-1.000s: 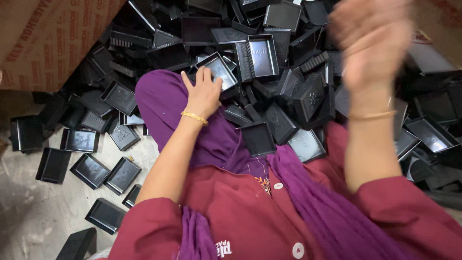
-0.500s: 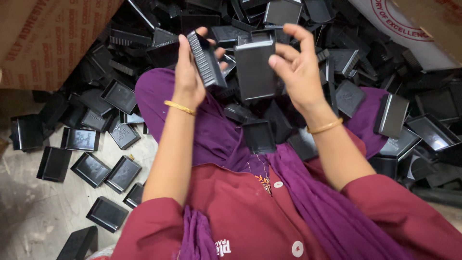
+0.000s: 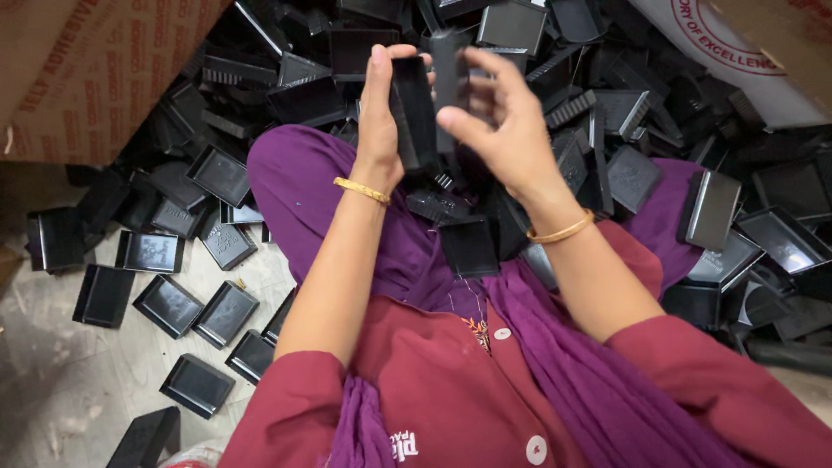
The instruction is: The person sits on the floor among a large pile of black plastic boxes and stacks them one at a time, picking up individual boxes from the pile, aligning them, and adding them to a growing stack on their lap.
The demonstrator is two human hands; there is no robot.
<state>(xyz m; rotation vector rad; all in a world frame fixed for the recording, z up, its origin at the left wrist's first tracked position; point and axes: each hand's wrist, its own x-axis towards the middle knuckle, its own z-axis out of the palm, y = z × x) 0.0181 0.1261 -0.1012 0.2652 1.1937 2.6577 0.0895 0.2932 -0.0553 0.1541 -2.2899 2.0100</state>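
The left hand (image 3: pixel 381 113) is raised over the lap with its fingers curled shut around a black tray (image 3: pixel 414 113), held on edge so the narrow side faces the camera. Just right of it the right hand (image 3: pixel 498 130) holds a second tray (image 3: pixel 449 82), also upright, between thumb and fingertips; the other fingers are loosely spread and blurred, so how firmly it is pinched cannot be told. The two trays stand side by side, very close or touching at their near edges; which of the two cannot be told. A gold bangle (image 3: pixel 362 190) sits on the left wrist and another bangle (image 3: pixel 562 232) on the right. Beyond the hands, at the far side, a big heap (image 3: pixel 607 95) of the same black trays spreads from left to right. More loose trays (image 3: pixel 169 305) lie singly on the grey floor (image 3: pixel 52 381) at the near left. A brown carton (image 3: pixel 78 69) stands at the far left and a white sack (image 3: pixel 719 43) at the far right. One tray (image 3: pixel 469 246) rests on the purple cloth (image 3: pixel 303 191) over the lap, below the hands.
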